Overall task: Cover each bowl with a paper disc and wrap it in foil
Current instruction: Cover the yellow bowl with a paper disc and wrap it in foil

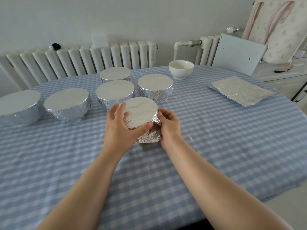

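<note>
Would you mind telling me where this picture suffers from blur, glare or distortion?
Head view: the right hand and both forearms look motion-smeared; the foil sheet and the bowl being wrapped catch soft window glare; the wide lens bows the radiator and the table's edge.

bare forearms, no sleeves, hands [119,128] ringless

Pale wall [116,17] – white radiator [83,60] below it, white cabinet [282,77] at right, soft daylight.
</note>
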A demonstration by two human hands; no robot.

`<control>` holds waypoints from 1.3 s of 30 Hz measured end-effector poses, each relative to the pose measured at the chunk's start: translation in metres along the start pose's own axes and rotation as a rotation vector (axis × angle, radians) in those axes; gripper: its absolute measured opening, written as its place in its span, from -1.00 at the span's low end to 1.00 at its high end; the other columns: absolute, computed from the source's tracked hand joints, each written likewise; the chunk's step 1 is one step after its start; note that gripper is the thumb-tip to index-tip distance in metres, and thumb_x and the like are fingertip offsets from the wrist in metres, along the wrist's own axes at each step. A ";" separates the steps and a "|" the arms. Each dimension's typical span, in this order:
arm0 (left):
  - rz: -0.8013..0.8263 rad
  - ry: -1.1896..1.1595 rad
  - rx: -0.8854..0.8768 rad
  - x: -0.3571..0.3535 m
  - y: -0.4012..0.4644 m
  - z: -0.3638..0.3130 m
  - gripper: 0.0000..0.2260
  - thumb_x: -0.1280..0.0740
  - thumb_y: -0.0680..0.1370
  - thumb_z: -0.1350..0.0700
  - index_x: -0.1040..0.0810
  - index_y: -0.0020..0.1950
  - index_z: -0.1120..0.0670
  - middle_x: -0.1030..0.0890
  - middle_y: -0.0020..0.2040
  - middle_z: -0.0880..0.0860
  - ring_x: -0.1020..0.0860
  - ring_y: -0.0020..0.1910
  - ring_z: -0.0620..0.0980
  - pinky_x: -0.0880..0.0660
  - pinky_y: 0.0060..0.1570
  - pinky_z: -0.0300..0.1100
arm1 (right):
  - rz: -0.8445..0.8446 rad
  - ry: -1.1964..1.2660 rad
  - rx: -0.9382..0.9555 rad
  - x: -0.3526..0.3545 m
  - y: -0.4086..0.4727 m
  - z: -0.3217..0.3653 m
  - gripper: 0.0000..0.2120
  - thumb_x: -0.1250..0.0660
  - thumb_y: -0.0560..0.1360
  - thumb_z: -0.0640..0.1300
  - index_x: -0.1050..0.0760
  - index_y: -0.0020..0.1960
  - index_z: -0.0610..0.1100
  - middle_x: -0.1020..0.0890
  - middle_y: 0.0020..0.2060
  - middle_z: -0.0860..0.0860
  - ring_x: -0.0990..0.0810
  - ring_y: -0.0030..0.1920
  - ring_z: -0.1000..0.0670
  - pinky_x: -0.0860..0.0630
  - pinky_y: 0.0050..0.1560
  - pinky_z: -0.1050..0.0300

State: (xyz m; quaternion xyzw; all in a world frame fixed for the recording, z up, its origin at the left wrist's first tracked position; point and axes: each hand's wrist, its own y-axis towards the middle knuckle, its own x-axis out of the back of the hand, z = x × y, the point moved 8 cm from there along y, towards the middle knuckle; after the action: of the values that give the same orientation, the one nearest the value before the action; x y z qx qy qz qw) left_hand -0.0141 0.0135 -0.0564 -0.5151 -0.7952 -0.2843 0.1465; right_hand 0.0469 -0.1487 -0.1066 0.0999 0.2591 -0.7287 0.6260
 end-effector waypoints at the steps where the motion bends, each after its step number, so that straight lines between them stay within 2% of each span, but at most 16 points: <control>1: 0.003 0.003 -0.001 0.000 0.000 0.001 0.15 -0.39 0.07 -0.51 -0.21 0.56 -0.02 -0.12 0.56 -0.06 -0.39 0.37 -0.11 -0.39 0.38 -0.02 | -0.006 -0.012 -0.005 0.001 -0.001 0.000 -0.88 -0.29 0.58 -0.34 -0.54 -0.08 -0.18 -0.63 -0.18 -0.12 -0.59 -0.18 -0.09 -0.55 0.12 -0.17; 4: 0.012 0.019 -0.015 -0.003 0.001 0.002 0.16 -0.39 0.08 -0.54 -0.19 0.56 -0.04 -0.10 0.55 -0.10 -0.38 0.41 -0.06 -0.41 0.37 0.03 | -0.048 -0.103 -0.014 0.007 0.000 -0.003 -0.91 -0.32 0.58 -0.26 -0.58 -0.07 -0.18 -0.66 -0.13 -0.18 -0.62 -0.14 -0.13 -0.60 0.07 -0.19; 8: 0.025 0.061 -0.055 -0.005 -0.002 -0.005 0.15 -0.37 0.09 -0.55 -0.18 0.56 -0.03 -0.10 0.55 -0.05 -0.42 0.38 -0.05 -0.41 0.36 0.04 | -0.076 -0.334 0.008 0.015 0.003 0.000 -0.82 -0.29 0.61 -0.17 -0.58 -0.16 -0.09 -0.64 -0.31 -0.04 -0.60 -0.26 -0.05 -0.62 -0.08 -0.06; 12: 0.029 0.077 -0.076 -0.006 -0.003 -0.009 0.15 -0.39 0.10 -0.53 -0.19 0.56 -0.01 -0.12 0.55 -0.01 -0.44 0.36 -0.03 -0.39 0.37 0.05 | -0.030 -0.459 -0.024 0.015 0.005 0.000 -0.76 -0.23 0.63 -0.20 -0.56 -0.18 -0.07 -0.59 -0.35 0.01 -0.51 -0.37 0.06 -0.41 -0.39 0.18; 14: 0.026 0.082 -0.082 -0.006 -0.003 -0.009 0.13 -0.37 0.11 -0.52 -0.19 0.56 -0.01 -0.12 0.55 -0.01 -0.43 0.36 -0.02 -0.39 0.37 0.06 | 0.013 -0.522 -0.052 0.013 0.006 0.000 -0.72 -0.19 0.61 -0.24 -0.57 -0.19 -0.07 -0.59 -0.37 0.00 -0.50 -0.38 0.04 -0.36 -0.44 0.20; 17: 0.027 0.096 -0.074 -0.006 -0.003 -0.008 0.12 -0.36 0.11 -0.52 -0.18 0.56 -0.03 -0.11 0.55 -0.03 -0.41 0.38 -0.01 -0.38 0.37 0.06 | 0.110 -0.610 -0.095 0.009 0.006 0.003 -0.66 -0.11 0.59 -0.34 -0.56 -0.18 -0.07 -0.59 -0.36 -0.03 -0.52 -0.37 0.03 -0.39 -0.50 0.25; 20: 0.033 0.100 -0.076 -0.007 -0.004 -0.009 0.12 -0.38 0.12 -0.53 -0.18 0.56 -0.04 -0.11 0.54 -0.04 -0.41 0.38 -0.01 -0.38 0.37 0.08 | 0.228 -0.677 -0.099 0.003 0.005 0.007 -0.61 -0.05 0.56 -0.44 -0.53 -0.16 -0.09 -0.61 -0.30 -0.05 -0.57 -0.34 0.04 -0.50 -0.42 0.23; 25: 0.047 0.099 -0.089 -0.004 -0.006 -0.015 0.12 -0.40 0.13 -0.47 -0.14 0.58 -0.03 -0.13 0.54 0.00 -0.32 0.43 0.00 -0.33 0.41 -0.02 | 0.308 -0.781 -0.023 0.001 0.003 0.023 -0.74 -0.15 0.61 -0.36 -0.52 -0.13 -0.12 -0.58 -0.35 -0.01 -0.58 -0.48 0.15 -0.50 -0.46 0.32; 27: 0.050 0.106 -0.098 -0.004 -0.005 -0.017 0.13 -0.39 0.13 -0.47 -0.12 0.58 -0.03 -0.14 0.54 0.00 -0.23 0.48 0.01 -0.28 0.42 -0.05 | 0.297 -0.964 0.056 0.004 0.005 0.029 -0.80 -0.25 0.59 -0.26 -0.61 -0.06 -0.06 -0.63 -0.32 0.02 -0.61 -0.36 0.14 -0.49 -0.33 0.30; 29: 0.060 0.100 -0.092 -0.005 -0.005 -0.018 0.13 -0.38 0.13 -0.47 -0.10 0.58 -0.03 -0.13 0.54 0.00 -0.19 0.50 0.00 -0.24 0.43 -0.07 | 0.212 -1.200 0.141 0.015 0.011 0.032 -0.81 -0.27 0.59 -0.16 -0.64 0.07 0.00 -0.69 -0.12 0.00 -0.64 -0.09 0.03 -0.45 -0.13 0.22; 30: 0.063 0.097 -0.087 -0.005 -0.006 -0.018 0.14 -0.39 0.13 -0.47 -0.10 0.59 -0.03 -0.12 0.55 0.00 -0.18 0.50 -0.01 -0.23 0.43 -0.07 | 0.130 -1.237 0.175 0.020 0.012 0.036 -0.78 -0.24 0.60 -0.15 -0.61 0.15 0.00 -0.68 0.00 -0.01 -0.63 0.04 -0.02 -0.47 -0.05 0.17; 32: 0.066 0.102 -0.088 -0.004 -0.006 -0.019 0.14 -0.39 0.13 -0.46 -0.08 0.59 -0.04 -0.11 0.55 0.00 -0.16 0.52 0.00 -0.24 0.45 -0.02 | 0.004 -1.043 0.253 0.027 0.012 0.046 -0.79 -0.18 0.63 -0.14 -0.53 0.18 -0.03 -0.65 0.07 0.00 -0.61 0.12 -0.08 -0.53 0.13 -0.01; 33: 0.068 0.112 -0.089 -0.003 -0.006 -0.019 0.14 -0.39 0.14 -0.46 -0.07 0.59 -0.04 -0.10 0.56 0.01 -0.15 0.52 0.01 -0.24 0.46 0.01 | -0.033 -0.883 0.308 0.028 0.007 0.052 -0.84 -0.16 0.64 -0.10 -0.50 0.13 -0.03 -0.64 0.04 0.03 -0.62 0.10 -0.06 -0.54 0.16 -0.09; 35: 0.077 0.141 -0.093 -0.003 -0.006 -0.020 0.14 -0.36 0.15 -0.48 -0.05 0.60 -0.03 -0.09 0.57 0.02 -0.14 0.53 0.04 -0.24 0.46 0.06 | -0.035 -0.653 0.368 0.022 -0.006 0.055 -0.84 -0.14 0.66 -0.02 -0.45 0.01 -0.03 -0.64 -0.03 0.08 -0.63 0.06 0.01 -0.55 0.17 -0.13; 37: 0.081 0.178 -0.100 -0.003 -0.007 -0.022 0.13 -0.32 0.16 -0.50 -0.04 0.60 -0.03 -0.08 0.57 0.04 -0.15 0.53 0.07 -0.26 0.45 0.10 | 0.041 -0.626 0.385 0.012 -0.020 0.052 -0.73 -0.12 0.66 0.07 -0.49 -0.02 -0.07 -0.65 -0.08 0.04 -0.64 0.02 0.01 -0.56 0.13 -0.05; 39: 0.087 0.208 -0.088 -0.003 -0.008 -0.022 0.10 -0.27 0.20 -0.54 -0.05 0.60 -0.05 -0.07 0.58 0.02 -0.15 0.53 0.09 -0.27 0.43 0.09 | 0.103 -0.712 0.389 0.005 -0.031 0.048 -0.68 -0.13 0.65 0.12 -0.50 0.02 -0.10 -0.62 -0.11 0.08 -0.60 -0.02 0.05 -0.49 -0.03 0.20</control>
State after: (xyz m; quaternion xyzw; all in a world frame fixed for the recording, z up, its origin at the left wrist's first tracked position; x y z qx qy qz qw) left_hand -0.0212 -0.0043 -0.0426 -0.5227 -0.7395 -0.3640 0.2176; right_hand 0.0247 -0.1747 -0.0601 -0.0292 -0.1215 -0.7210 0.6816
